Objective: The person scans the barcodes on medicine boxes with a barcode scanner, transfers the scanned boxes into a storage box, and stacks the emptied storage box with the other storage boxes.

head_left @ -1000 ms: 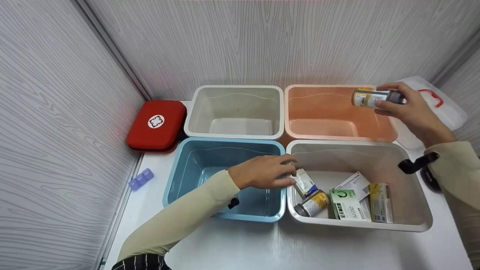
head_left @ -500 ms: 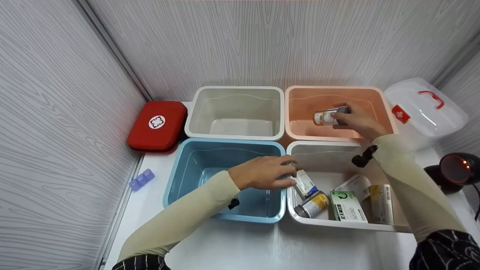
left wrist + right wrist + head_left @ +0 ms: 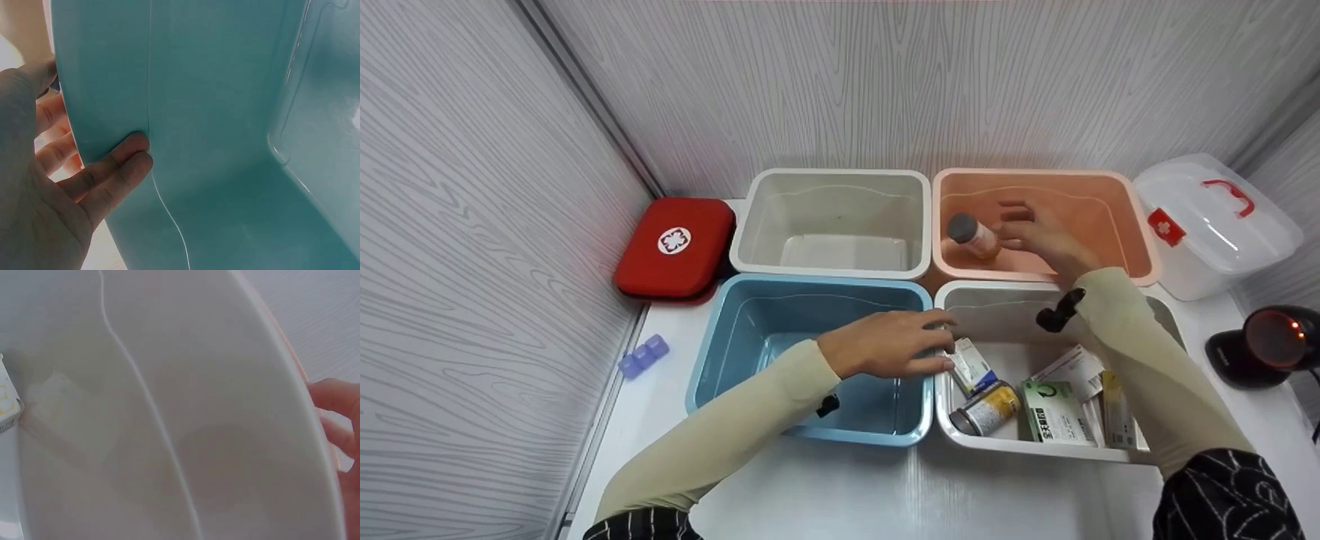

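In the head view, my left hand (image 3: 889, 345) holds the right rim of the blue bin (image 3: 810, 433). The left wrist view shows two fingers (image 3: 126, 163) against the bin's inner wall and others beyond the edge. My right hand (image 3: 1046, 236) reaches into the orange bin (image 3: 1110, 225), fingers spread. Just left of its fingertips a pill bottle (image 3: 975, 236) with a grey cap stands tilted, cap upward. The right wrist view mostly shows the light grey bin's wall (image 3: 225, 410), with fingers at its right edge.
The light grey bin (image 3: 1012, 300) at front right holds another bottle (image 3: 986, 409), a green and white box (image 3: 1057, 412) and several other medicine boxes. Around stand a beige bin (image 3: 840, 210), red case (image 3: 675, 247), purple pillbox (image 3: 643, 356), clear first-aid box (image 3: 1215, 225) and black scanner (image 3: 1271, 341).
My right hand has carried the bottle leftward from above the orange bin's right side, down into that bin, and let go. The left hand has stayed in place.
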The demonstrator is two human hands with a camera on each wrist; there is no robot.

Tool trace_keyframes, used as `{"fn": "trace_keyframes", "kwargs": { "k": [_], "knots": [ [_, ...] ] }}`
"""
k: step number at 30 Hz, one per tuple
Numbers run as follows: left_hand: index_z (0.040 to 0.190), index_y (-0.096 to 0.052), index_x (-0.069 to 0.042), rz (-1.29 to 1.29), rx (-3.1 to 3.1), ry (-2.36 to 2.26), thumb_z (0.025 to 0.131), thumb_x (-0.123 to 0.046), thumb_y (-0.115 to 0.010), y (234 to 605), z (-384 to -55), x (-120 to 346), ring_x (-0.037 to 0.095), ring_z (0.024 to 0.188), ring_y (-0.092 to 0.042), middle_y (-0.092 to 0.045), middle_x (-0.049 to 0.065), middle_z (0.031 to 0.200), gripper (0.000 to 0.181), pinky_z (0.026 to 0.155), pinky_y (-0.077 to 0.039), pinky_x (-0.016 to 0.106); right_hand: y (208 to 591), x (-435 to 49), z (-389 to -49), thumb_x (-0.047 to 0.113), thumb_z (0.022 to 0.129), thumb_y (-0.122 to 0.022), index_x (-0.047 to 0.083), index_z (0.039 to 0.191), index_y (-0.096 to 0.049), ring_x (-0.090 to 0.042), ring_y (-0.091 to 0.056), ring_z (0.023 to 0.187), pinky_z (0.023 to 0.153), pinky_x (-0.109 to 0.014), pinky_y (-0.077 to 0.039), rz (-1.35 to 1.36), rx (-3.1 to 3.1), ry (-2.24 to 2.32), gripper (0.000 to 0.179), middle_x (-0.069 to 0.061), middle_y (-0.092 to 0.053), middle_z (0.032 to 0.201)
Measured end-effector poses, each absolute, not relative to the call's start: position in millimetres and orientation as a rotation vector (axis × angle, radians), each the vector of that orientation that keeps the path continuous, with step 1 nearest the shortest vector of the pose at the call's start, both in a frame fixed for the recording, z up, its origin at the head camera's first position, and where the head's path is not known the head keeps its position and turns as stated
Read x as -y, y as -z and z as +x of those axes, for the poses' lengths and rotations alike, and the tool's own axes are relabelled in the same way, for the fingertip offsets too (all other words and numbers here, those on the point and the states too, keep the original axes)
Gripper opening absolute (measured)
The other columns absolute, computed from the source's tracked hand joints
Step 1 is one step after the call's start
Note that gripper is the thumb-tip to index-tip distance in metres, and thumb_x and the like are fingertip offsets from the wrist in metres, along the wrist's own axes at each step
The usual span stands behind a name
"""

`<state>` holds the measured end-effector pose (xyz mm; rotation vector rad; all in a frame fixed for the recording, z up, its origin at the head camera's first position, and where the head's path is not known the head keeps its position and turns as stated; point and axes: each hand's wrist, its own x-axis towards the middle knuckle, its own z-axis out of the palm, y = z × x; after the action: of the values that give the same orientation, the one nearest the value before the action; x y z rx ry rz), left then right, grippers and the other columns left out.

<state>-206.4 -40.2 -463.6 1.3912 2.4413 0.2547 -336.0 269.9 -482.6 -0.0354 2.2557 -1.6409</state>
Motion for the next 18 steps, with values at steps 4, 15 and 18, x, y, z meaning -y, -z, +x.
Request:
{"fn": "trace_keyframes", "kwargs": {
  "k": [4, 15, 18],
  "knots": [
    [0.148, -0.064, -0.022, 1.385, -2.440, -0.269, 0.115, -0.054, -0.046, 463.8, -206.7, 39.8, 0.026, 0.151, -0.054, -0.043, 0.006, 0.173, 0.050, 0.126, -0.045, 0.042, 480.1, -266.5, -330.3, 0.025, 0.110, -0.067, 0.005, 0.163, -0.042, -0.038, -0.056, 0.142, 0.112, -0.034, -0.058, -0.153, -2.352, 1.689, 0.062, -0.023, -0.048, 0.161],
    [0.147, -0.064, -0.021, 1.420, -2.442, -0.262, 0.116, -0.052, -0.046, 463.1, -206.3, 39.6, 0.024, 0.150, -0.054, -0.045, 0.005, 0.171, 0.047, 0.126, -0.046, 0.041, 460.0, -271.2, -276.1, 0.012, 0.108, -0.069, -0.007, 0.140, -0.062, -0.012, -0.074, 0.110, 0.091, -0.022, -0.063, -0.572, -2.377, 1.821, 0.038, 0.003, -0.074, 0.125],
    [0.147, -0.065, -0.021, 1.423, -2.445, -0.259, 0.116, -0.052, -0.046, 463.0, -206.2, 40.5, 0.024, 0.151, -0.054, -0.045, 0.005, 0.171, 0.047, 0.126, -0.046, 0.041, 459.0, -273.2, -261.0, 0.006, 0.107, -0.068, -0.011, 0.137, -0.062, -0.017, -0.076, 0.109, 0.090, -0.027, -0.065, -0.684, -2.315, 1.751, 0.035, -0.003, -0.076, 0.126]
  ]
}}
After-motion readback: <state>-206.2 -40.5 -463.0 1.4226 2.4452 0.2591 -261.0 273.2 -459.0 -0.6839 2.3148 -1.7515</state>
